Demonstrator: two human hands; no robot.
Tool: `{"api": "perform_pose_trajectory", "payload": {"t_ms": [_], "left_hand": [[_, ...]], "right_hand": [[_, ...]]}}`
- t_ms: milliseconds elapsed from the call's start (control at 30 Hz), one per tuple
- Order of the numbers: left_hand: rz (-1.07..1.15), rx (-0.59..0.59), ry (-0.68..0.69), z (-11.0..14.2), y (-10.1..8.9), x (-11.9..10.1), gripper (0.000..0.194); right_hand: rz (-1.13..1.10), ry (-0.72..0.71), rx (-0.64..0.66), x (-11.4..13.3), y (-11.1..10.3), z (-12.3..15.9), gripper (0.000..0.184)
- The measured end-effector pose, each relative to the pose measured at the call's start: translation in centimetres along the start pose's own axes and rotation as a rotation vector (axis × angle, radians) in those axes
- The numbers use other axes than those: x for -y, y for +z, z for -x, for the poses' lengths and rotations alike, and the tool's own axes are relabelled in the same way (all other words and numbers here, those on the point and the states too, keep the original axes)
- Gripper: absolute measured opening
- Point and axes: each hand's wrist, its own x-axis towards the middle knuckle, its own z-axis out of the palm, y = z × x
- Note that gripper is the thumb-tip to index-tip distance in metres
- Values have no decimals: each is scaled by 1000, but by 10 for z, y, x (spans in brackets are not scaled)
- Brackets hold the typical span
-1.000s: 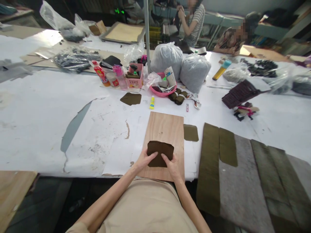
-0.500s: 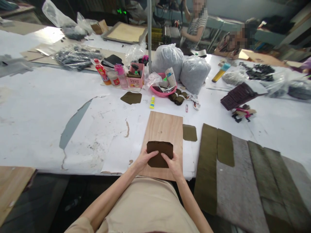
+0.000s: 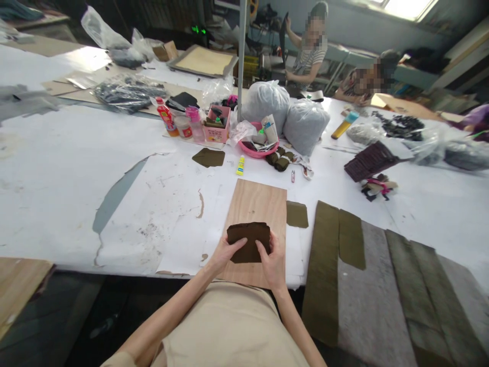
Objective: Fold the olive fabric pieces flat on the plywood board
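Note:
A stack of dark brown fabric pieces [image 3: 248, 243] with clipped corners is held between my two hands, above a wooden board [image 3: 260, 201]. My left hand [image 3: 226, 252] grips its left side, thumb across the front face. On the other side my right hand [image 3: 273, 257] has its thumb on the front and its fingers behind the right edge, partly hidden. At the stack's top edge several layers show slightly uneven. One olive fabric piece [image 3: 297, 214] lies just right of the board, and another olive piece [image 3: 208, 158] lies beyond it to the left.
A yellow glue tube [image 3: 240, 165] lies behind the board. Farther back stand a pink basket [image 3: 260, 152], a pink box [image 3: 217, 133] and stuffed white bags [image 3: 305, 125]. Long olive and grey fabric strips [image 3: 372, 285] hang over the table edge at right. Two people are across the table.
The stack has tilted slightly and its layers have fanned a little at the top edge. My right fingers now show more behind its right side. The camera view has shifted slightly upward.

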Motion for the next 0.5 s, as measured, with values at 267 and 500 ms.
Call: {"api": "perform_pose_trajectory", "payload": {"t_ms": [267,500], "left_hand": [[118,4,-25,1,2,-5,48],[151,-6,-57,0,1,-2,49]], "right_hand": [[165,-153,-27,8,2,4,45],[176,-216,-46,5,2,4,39]]}}
